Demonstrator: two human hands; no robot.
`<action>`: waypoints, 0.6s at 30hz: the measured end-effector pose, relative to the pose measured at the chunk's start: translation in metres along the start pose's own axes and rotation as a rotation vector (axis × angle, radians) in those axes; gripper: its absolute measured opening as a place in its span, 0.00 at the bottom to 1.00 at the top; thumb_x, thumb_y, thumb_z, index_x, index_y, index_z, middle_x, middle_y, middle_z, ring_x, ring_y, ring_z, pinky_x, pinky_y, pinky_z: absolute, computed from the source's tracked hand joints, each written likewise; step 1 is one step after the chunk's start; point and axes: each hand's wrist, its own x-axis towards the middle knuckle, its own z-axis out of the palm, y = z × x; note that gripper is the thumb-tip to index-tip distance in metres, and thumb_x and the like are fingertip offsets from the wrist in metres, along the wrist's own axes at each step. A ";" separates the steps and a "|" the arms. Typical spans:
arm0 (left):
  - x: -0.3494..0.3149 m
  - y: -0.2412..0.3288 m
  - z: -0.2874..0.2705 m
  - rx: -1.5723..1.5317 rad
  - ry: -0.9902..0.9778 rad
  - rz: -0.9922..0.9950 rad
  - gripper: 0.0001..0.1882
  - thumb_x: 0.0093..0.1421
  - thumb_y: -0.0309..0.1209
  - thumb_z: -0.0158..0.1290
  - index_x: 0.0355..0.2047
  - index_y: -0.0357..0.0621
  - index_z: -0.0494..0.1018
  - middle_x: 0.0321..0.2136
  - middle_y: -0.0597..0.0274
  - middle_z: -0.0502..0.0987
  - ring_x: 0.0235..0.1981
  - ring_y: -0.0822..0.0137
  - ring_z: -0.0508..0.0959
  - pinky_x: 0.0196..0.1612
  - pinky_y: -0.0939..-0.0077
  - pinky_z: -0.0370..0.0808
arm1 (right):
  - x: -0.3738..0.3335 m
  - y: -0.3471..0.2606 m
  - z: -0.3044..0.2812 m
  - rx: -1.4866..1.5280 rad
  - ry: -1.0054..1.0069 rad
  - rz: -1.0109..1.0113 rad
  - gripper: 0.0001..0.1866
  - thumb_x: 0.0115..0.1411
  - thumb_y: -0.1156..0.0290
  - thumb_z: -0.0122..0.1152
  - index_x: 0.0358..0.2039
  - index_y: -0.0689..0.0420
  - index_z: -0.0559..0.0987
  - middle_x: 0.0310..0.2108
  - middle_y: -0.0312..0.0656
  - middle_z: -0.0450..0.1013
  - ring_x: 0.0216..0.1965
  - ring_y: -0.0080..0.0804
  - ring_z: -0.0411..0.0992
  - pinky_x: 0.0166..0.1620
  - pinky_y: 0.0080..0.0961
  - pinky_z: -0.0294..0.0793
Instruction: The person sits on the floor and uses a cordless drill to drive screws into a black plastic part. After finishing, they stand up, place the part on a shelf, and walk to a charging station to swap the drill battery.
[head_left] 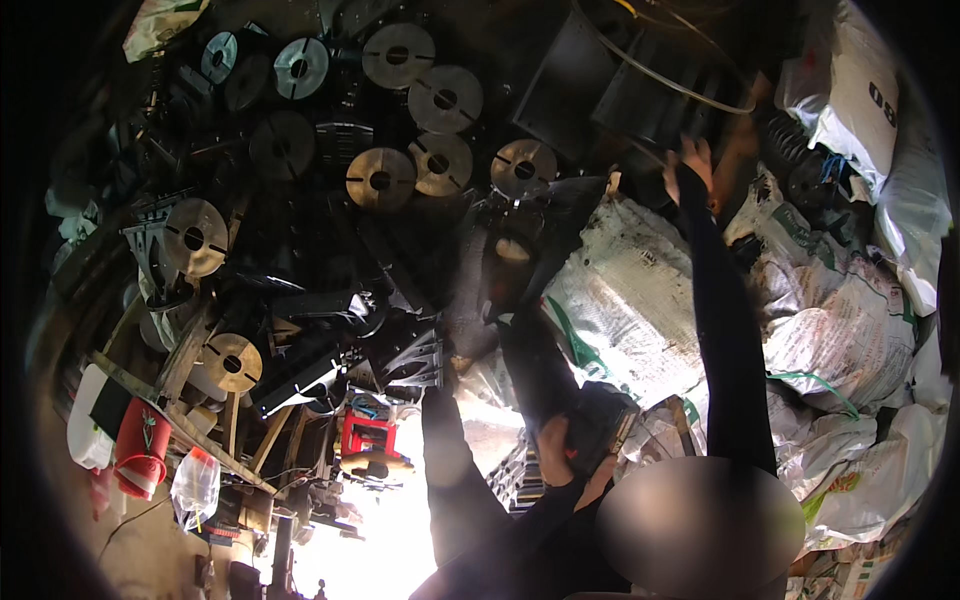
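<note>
My right arm (725, 340), in a black sleeve, stretches far forward over the sacks. My right hand (690, 168) is at its end with fingers spread, holding nothing that I can see. It is close to dark flat panels (640, 90); a brownish shape (738, 150) just beside it is unclear. Low in the middle, near my lap, my left hand (555, 452) is closed against a dark boxy object (598, 415) with a brown edge. Its kind does not show, and shadow hides part of the fingers. A blurred oval covers the area right of my body.
Several slotted metal discs (397, 56) and dark metal parts fill the left and far side. White woven sacks (635, 290) crowd the right. A thin hose (665, 80) curves overhead at the far right. Toward the lower left are a red tool-like thing (368, 435) and a red container (141, 450).
</note>
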 end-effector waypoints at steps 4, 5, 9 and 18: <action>0.000 -0.010 0.004 -0.050 0.009 -0.029 0.38 0.47 0.37 0.66 0.56 0.40 0.63 0.48 0.48 0.68 0.44 0.57 0.74 0.45 0.64 0.74 | -0.046 -0.039 0.074 -0.364 -0.452 0.089 0.38 0.55 0.49 0.61 0.61 0.57 0.62 0.55 0.58 0.66 0.53 0.55 0.69 0.56 0.45 0.68; -0.001 -0.012 0.004 -0.068 0.018 -0.039 0.38 0.47 0.37 0.66 0.56 0.40 0.63 0.48 0.48 0.68 0.44 0.57 0.74 0.45 0.64 0.74 | -0.052 -0.042 0.085 -0.407 -0.524 0.266 0.39 0.54 0.47 0.61 0.60 0.57 0.64 0.54 0.58 0.67 0.53 0.54 0.69 0.57 0.45 0.67; -0.007 -0.014 0.000 -0.108 0.046 -0.058 0.38 0.47 0.37 0.66 0.56 0.41 0.63 0.48 0.49 0.68 0.44 0.57 0.74 0.45 0.63 0.73 | -0.064 -0.037 0.106 -0.222 -0.492 0.426 0.26 0.54 0.54 0.60 0.47 0.60 0.75 0.40 0.53 0.77 0.43 0.48 0.77 0.46 0.40 0.75; -0.028 -0.028 -0.010 -0.320 0.130 -0.107 0.37 0.48 0.38 0.65 0.56 0.41 0.63 0.47 0.49 0.69 0.44 0.57 0.74 0.45 0.63 0.73 | -0.130 -0.137 0.005 -0.244 -0.325 0.025 0.20 0.52 0.61 0.60 0.41 0.62 0.75 0.32 0.59 0.77 0.39 0.56 0.76 0.44 0.45 0.73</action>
